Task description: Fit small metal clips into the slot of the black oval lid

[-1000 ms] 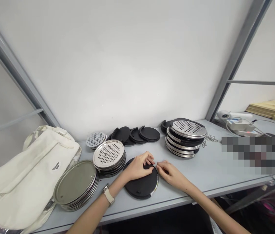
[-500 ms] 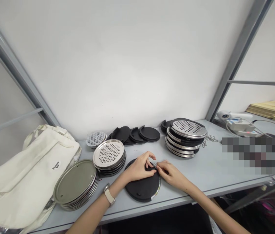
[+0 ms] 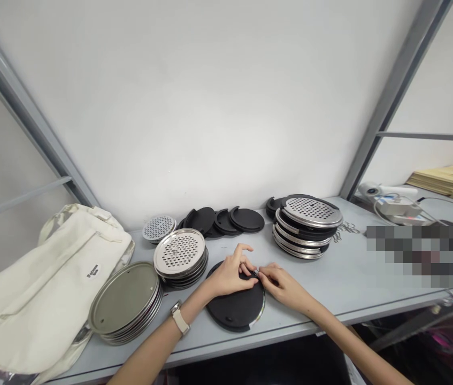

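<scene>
Pinching a small metal piece (image 3: 255,273) with right hand (image 3: 282,282), above black round plate (image 3: 236,310) on grey table (image 3: 310,283).
Left hand (image 3: 229,274) lies half open on plate, index finger raised up.

Your left hand (image 3: 230,275) lay palm down, reaching in from the lower left, its index finger (image 3: 243,248) lifted and curved while the other fingers bent toward the middle. Your right hand (image 3: 282,282) came in from the lower right, with its thumb and forefinger pinched together, and its fingertips (image 3: 261,275) sat just beside your left fingers. Both bare forearms angled inward, and your left wrist (image 3: 186,310) was turned slightly outward.
</scene>
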Demonstrator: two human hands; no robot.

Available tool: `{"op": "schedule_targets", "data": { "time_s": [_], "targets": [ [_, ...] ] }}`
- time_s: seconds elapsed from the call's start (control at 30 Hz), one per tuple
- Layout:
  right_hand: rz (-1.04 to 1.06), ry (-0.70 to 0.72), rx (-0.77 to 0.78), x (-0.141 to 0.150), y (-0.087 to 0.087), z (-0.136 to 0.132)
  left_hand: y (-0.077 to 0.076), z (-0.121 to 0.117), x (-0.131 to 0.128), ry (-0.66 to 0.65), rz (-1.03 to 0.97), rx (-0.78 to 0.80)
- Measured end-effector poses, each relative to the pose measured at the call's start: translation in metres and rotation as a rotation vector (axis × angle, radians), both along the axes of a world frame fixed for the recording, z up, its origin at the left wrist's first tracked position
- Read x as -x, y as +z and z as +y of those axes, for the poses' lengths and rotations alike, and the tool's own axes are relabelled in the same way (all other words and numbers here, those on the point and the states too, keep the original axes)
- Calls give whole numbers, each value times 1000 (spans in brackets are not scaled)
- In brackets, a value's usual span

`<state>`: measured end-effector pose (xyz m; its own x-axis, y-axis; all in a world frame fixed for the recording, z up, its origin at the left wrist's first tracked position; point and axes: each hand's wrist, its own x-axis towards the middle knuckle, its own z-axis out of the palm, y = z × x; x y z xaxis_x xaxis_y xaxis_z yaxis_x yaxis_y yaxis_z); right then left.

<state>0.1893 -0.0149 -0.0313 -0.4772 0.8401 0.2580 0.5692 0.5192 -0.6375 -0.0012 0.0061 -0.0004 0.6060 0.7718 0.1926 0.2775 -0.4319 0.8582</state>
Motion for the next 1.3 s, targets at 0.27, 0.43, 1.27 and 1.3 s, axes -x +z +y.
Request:
{"op": "schedule_targets", "data": {
  "time_s": [0.27, 0.43, 1.27, 1.3],
  "targets": [
    [18, -5, 24, -1, -2, 0, 1, -1, -1, 4, -10, 17],
    [17, -10, 39, 0, -1, 0, -1, 1, -1, 7, -13, 19],
    [31, -67, 60, -1, 3, -1, -2, 4, 2, 9, -14, -18],
    [33, -73, 61, -1, 4, -1, -1, 4, 3, 11, -12, -23]
  ]
}}
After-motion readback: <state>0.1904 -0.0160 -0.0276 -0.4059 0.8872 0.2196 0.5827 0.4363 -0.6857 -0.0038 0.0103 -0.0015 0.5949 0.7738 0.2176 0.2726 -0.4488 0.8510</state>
